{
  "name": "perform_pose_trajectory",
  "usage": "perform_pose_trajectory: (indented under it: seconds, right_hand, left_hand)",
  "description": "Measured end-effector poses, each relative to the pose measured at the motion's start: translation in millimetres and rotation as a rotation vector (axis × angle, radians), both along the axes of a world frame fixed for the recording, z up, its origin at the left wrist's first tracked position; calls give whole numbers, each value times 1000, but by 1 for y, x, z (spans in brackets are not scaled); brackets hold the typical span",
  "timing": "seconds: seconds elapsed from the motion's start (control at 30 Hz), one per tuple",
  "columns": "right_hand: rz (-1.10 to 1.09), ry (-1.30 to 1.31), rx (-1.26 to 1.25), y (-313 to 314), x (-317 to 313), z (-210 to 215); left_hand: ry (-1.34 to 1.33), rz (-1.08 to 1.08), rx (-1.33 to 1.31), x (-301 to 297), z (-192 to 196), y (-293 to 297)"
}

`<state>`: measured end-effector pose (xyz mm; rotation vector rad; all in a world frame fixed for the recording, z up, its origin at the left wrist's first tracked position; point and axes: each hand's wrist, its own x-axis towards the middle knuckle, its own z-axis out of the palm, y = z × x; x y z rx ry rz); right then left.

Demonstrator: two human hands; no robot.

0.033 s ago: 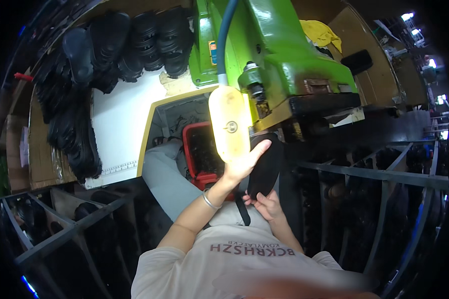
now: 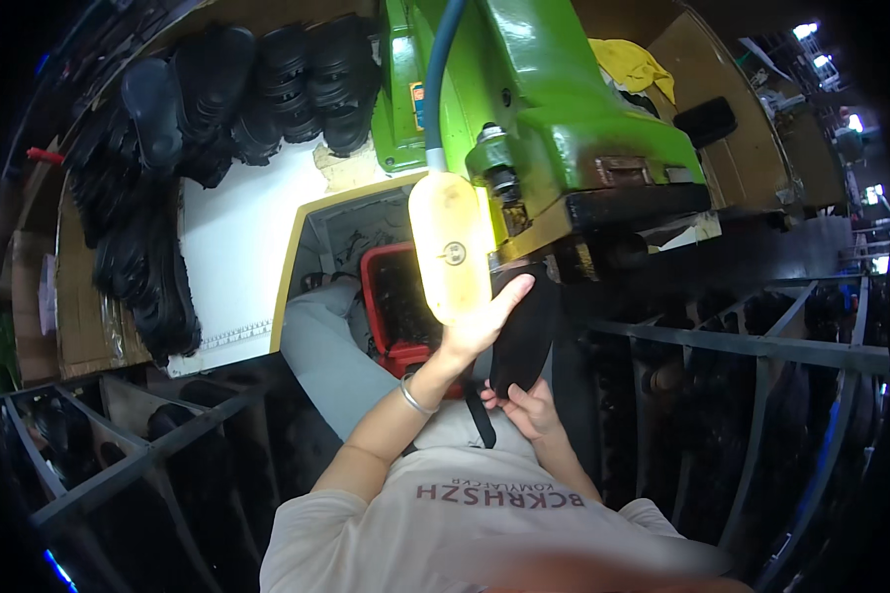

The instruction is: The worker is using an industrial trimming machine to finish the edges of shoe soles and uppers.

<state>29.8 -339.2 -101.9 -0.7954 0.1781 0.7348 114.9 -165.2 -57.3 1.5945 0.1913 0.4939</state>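
A dark, oblong black shoe (image 2: 520, 341) lies between my hands below the head of the green machine (image 2: 564, 119). Its far end goes out of sight under the machine. My left hand (image 2: 475, 321) is at the shoe's left side, thumb stretched along its edge; the lit yellowish lamp (image 2: 452, 247) covers the other fingers. With closed fingers, my right hand (image 2: 529, 407) grips the shoe's near end. A black strap (image 2: 482, 423) hangs beside that hand over my lap.
Several black shoes (image 2: 213, 84) are piled along the back and left of the white tabletop (image 2: 237, 237). Beneath the yellow-edged cutout sits a red bin (image 2: 369, 287). Metal racks (image 2: 761, 346) with dark shoes flank me on both sides. A yellow cloth (image 2: 635, 69) lies by a cardboard box (image 2: 727, 158).
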Motion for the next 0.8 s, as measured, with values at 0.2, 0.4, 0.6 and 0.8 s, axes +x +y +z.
perform_pose_trajectory:
  seconds: [0.2,0.4,0.6,0.8]
  right_hand:
    - [-68,-46,-103,-11,1,43]
    - [-190,-232,-292,-39,37,66]
    - [-347,-359,-422,-26,106,93]
    - [-255,-485,-339,7,145,92]
  left_hand:
    - [2,-12,-107,-9,-15,5]
    - [42,-77,-367,-23,-6,13]
    - [62,-109,-297,-31,5,29]
    - [59,-125,-229,-44,4,56]
